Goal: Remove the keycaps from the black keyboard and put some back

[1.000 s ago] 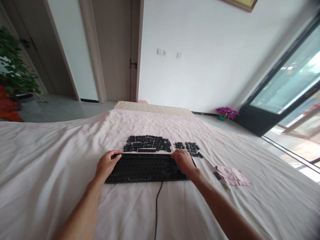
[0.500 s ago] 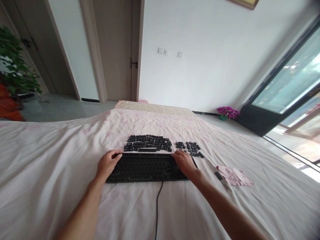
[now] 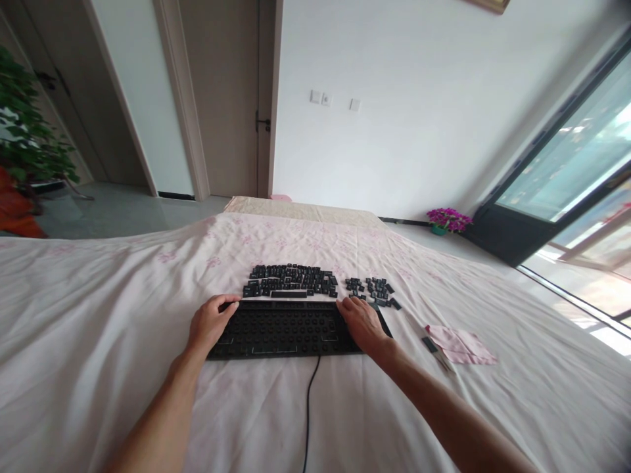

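Note:
A black keyboard (image 3: 286, 328) with its keycaps taken off lies on a pale pink bedsheet (image 3: 98, 315). My left hand (image 3: 211, 323) rests on its left end, fingers curled over the far left corner. My right hand (image 3: 362, 323) lies on the right end with fingers stretched toward the far edge. Just beyond the keyboard, several black keycaps (image 3: 290, 281) are laid out in rows. A smaller loose group of keycaps (image 3: 374, 290) sits to their right, close to my right fingertips. The keyboard's black cable (image 3: 309, 407) runs toward me.
A pink cloth (image 3: 461, 345) and a small dark tool (image 3: 430, 345) lie on the sheet to the right. Beyond the bed are a door, a white wall, a potted plant (image 3: 29, 144) at left, purple flowers (image 3: 447, 220) and a glass door at right.
My right hand has shifted slightly toward the keyboard's far right edge. The left hand and the keyboard stay where they were.

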`<action>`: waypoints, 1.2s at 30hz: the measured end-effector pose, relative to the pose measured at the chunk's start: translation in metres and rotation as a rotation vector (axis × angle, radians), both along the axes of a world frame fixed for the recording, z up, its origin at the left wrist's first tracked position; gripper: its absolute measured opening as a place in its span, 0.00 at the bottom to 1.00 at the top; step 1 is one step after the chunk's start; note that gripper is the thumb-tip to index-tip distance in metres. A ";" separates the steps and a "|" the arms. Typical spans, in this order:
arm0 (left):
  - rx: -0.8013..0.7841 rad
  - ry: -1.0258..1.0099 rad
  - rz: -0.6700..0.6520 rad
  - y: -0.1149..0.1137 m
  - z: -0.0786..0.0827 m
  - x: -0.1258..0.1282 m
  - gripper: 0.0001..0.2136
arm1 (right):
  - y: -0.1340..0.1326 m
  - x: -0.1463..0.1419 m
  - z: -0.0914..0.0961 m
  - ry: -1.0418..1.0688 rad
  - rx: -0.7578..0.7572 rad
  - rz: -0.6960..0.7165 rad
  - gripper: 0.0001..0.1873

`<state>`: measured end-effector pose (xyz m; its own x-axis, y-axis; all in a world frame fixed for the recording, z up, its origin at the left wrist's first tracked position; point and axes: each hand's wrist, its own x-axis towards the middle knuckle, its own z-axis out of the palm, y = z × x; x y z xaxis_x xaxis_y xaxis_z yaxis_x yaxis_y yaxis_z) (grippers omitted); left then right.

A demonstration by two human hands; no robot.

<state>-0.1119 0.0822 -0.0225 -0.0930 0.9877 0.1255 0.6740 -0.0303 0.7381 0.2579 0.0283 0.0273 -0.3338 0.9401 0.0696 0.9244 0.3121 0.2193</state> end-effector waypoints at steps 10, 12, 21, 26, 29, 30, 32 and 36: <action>-0.004 0.018 0.000 0.003 -0.004 -0.001 0.14 | -0.001 0.002 -0.003 0.031 0.022 0.019 0.21; -0.015 0.020 0.006 0.004 -0.005 -0.001 0.14 | 0.002 0.013 -0.001 0.122 0.015 -0.001 0.22; -0.001 0.005 0.004 0.004 -0.008 -0.002 0.14 | 0.077 0.072 0.006 0.404 0.090 -0.358 0.14; -0.001 -0.002 -0.002 0.005 -0.008 -0.002 0.14 | 0.107 0.089 -0.002 0.387 0.070 -0.445 0.14; -0.020 0.016 0.010 0.005 -0.007 -0.002 0.15 | 0.115 0.097 -0.005 0.372 0.052 -0.467 0.14; -0.022 0.020 0.012 0.005 -0.007 -0.002 0.15 | 0.116 0.098 -0.005 0.366 0.045 -0.465 0.14; -0.019 0.024 0.011 0.005 -0.008 -0.002 0.15 | 0.120 0.099 -0.005 0.352 0.037 -0.451 0.13; -0.011 0.036 0.010 0.005 -0.008 -0.002 0.15 | 0.124 0.096 -0.002 0.315 0.029 -0.405 0.13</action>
<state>-0.1140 0.0869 -0.0302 -0.0988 0.9880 0.1184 0.7007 -0.0154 0.7133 0.3544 0.1525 0.0250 0.0983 0.9858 0.1361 0.9925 -0.0870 -0.0861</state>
